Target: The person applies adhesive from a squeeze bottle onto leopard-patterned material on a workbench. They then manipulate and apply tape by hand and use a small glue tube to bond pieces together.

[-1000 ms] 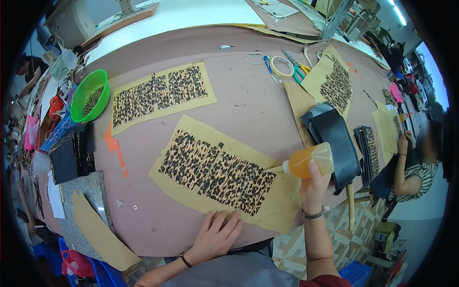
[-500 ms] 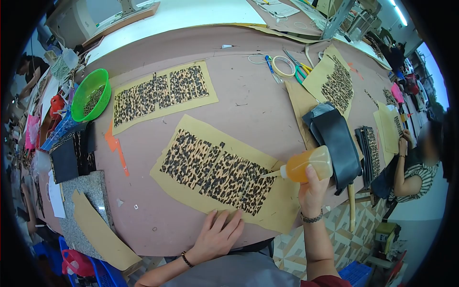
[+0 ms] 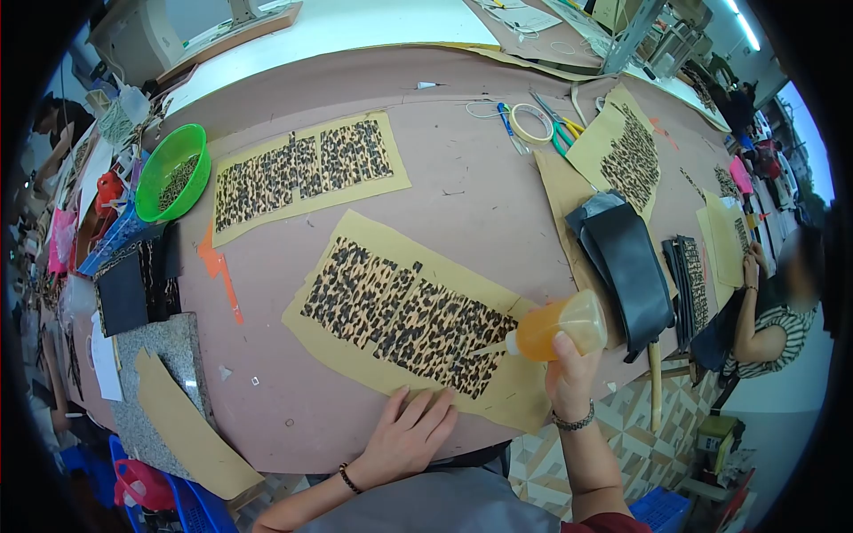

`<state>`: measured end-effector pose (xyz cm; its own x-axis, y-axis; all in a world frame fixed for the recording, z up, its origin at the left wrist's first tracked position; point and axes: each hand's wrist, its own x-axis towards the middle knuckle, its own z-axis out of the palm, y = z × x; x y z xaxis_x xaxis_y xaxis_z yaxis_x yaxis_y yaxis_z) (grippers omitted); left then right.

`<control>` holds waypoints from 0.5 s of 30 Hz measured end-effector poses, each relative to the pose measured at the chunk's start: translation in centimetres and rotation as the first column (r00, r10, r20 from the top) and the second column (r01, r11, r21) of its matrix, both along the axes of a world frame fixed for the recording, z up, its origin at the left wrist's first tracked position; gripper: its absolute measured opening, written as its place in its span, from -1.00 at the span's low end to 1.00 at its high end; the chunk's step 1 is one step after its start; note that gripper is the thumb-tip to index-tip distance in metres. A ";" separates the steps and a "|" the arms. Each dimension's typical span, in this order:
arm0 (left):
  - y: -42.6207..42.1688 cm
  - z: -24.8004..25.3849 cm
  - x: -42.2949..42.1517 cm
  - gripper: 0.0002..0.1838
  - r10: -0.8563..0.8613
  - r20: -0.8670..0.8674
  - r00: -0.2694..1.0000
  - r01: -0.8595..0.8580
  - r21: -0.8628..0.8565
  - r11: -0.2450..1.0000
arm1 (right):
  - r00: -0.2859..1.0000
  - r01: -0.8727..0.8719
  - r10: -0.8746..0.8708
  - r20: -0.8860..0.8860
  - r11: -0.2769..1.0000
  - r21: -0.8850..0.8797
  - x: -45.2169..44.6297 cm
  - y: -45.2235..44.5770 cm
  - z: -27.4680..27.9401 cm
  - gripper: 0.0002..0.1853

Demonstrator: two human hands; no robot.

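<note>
My right hand (image 3: 573,377) grips a squeeze bottle (image 3: 560,329) of amber liquid, tilted almost sideways. Its thin nozzle points left, over the right end of the leopard-print pieces (image 3: 418,320). Whether the tip touches them I cannot tell. These pieces lie side by side on a sheet of tan paper (image 3: 355,229) in front of me. My left hand (image 3: 413,435) rests flat with fingers spread, fingertips on the paper's near edge. Farther back lies a second paper sheet with leopard-print pieces (image 3: 302,169).
A green bowl (image 3: 194,142) of small pieces stands at the left. Black leather-like pieces (image 3: 626,275) lie to the right, with a tape roll (image 3: 531,123) and scissors (image 3: 562,133) behind. A granite slab (image 3: 191,355) is at the near left. Another person (image 3: 773,320) works at the right.
My right hand has brought the bottle a little nearer to me and to the left, its nozzle moving along the leopard-print pieces. My left hand stays on the paper.
</note>
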<state>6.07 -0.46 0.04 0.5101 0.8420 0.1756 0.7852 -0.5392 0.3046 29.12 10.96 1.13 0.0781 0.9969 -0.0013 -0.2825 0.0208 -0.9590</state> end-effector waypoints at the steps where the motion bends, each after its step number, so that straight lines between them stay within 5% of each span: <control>1: 0.0 0.0 0.0 -0.66 0.002 -0.001 1.000 -0.002 0.000 1.000 | 1.000 -0.013 0.013 0.004 1.000 -0.014 -0.1 -0.2 0.1 -0.39; 12: -0.1 0.1 0.1 -0.66 0.013 0.012 1.000 -0.013 -0.008 1.000 | 0.995 -0.083 0.080 -0.061 0.995 -0.052 -1.4 -2.3 0.9 -0.32; 15: -0.1 0.2 0.1 -0.66 0.013 0.014 1.000 -0.013 -0.011 1.000 | 0.995 -0.084 0.087 0.043 0.994 -0.063 -1.8 -2.8 1.0 -0.33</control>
<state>6.13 -0.56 0.20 0.4966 0.8506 0.1731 0.7878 -0.5254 0.3214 27.33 8.21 2.16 -0.0064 0.9982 -0.0603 -0.2369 -0.0601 -0.9697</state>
